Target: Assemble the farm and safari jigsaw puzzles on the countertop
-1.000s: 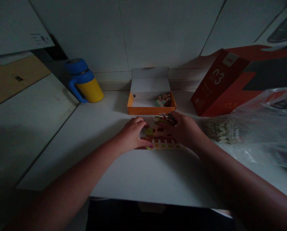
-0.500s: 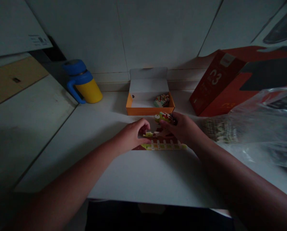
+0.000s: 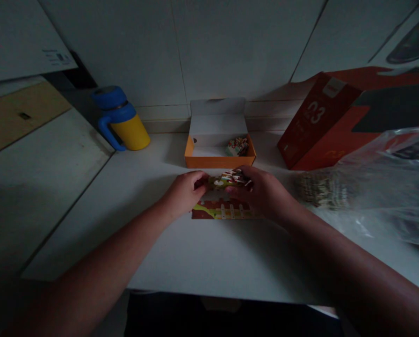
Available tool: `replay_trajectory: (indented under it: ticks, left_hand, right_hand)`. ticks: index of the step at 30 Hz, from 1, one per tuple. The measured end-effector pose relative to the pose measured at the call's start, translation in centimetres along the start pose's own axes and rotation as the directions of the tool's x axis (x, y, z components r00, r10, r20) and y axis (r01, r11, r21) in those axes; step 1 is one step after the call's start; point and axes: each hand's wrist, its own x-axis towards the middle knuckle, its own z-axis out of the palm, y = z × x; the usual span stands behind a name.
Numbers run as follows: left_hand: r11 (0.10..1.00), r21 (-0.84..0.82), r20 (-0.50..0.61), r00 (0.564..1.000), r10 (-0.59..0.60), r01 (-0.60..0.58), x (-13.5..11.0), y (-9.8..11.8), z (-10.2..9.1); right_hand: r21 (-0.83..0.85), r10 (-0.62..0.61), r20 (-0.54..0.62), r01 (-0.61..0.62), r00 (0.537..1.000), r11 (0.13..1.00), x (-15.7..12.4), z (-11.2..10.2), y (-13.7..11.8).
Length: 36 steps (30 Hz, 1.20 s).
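My right hand (image 3: 265, 191) is closed around a stack of jigsaw puzzle pieces (image 3: 232, 178), colourful on top, with green at the left end. At that green end my left hand (image 3: 187, 193) meets the stack, thumb and fingers pinched on a puzzle piece (image 3: 213, 182). Below both hands a joined strip of jigsaw puzzle (image 3: 209, 211) lies flat on the table, showing a pale fence on brown and green. The right hand covers its right part. Just behind, an orange box (image 3: 209, 162) stands with its lid up, more puzzle pieces (image 3: 237, 146) heaped in its right side.
A blue and yellow jug (image 3: 130, 131) stands at the back left. On the right are a large red box (image 3: 311, 126) and a clear plastic bag (image 3: 378, 187) with stacked pieces inside. A tiled wall (image 3: 230, 51) closes off the back of the white table (image 3: 209, 262).
The right hand has brought its stack left and slightly down. My left hand has shifted left and up from the strip, and its fingers now meet the stack's green end.
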Motion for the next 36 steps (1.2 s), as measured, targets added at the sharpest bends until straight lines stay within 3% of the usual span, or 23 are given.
replay_trajectory:
  ticks: [3, 9, 15, 19, 22, 25, 31, 36]
  left_hand:
    - [0.998, 0.025, 0.037, 0.998, 0.049, -0.05, 0.0, 0.2, 0.0]
    - [0.985, 0.047, 0.079, 0.984, 0.159, -0.163, -0.1, 0.5, 0.2]
    - [0.983, -0.004, 0.078, 0.98, 0.183, -0.183, -0.2, 0.0, 0.5]
    - [0.978, 0.069, 0.007, 0.98, 0.197, -0.197, -0.6, 0.2, 0.2]
    - [0.926, 0.196, 0.139, 0.944, 0.299, -0.322, -1.2, 0.9, -0.1]
    - [0.862, 0.299, 0.298, 0.898, 0.323, -0.409, -1.7, 1.8, -0.2]
    - [0.857, 0.353, 0.327, 0.908, 0.263, -0.375, -1.8, 1.7, -0.1]
    - [0.86, 0.399, 0.277, 0.936, 0.218, -0.319, -1.4, 0.8, -1.4]
  right_hand:
    - [-0.056, -0.089, 0.06, 0.093, 0.994, 0.994, -0.1, 0.7, -0.1]
    - [-0.062, -0.053, -0.018, 0.052, 0.998, 0.997, -0.2, 1.3, 0.6]
    - [-0.113, -0.171, 0.074, 0.179, 0.982, 0.977, 0.0, 1.2, 0.5]
    - [-0.136, -0.039, -0.135, 0.021, 0.99, 0.991, 0.2, 0.1, 0.5]
    - [-0.125, 0.056, -0.275, -0.093, 0.96, 0.988, 0.4, -1.0, 0.8]
    - [-0.138, 0.109, -0.306, -0.157, 0.946, 0.978, 0.6, -1.6, 1.2]
    - [-0.093, 0.115, -0.253, -0.142, 0.961, 0.985, 0.5, -1.3, 1.0]
    - [-0.007, 0.141, -0.084, -0.142, 0.986, 0.99, 0.2, -0.6, 0.6]
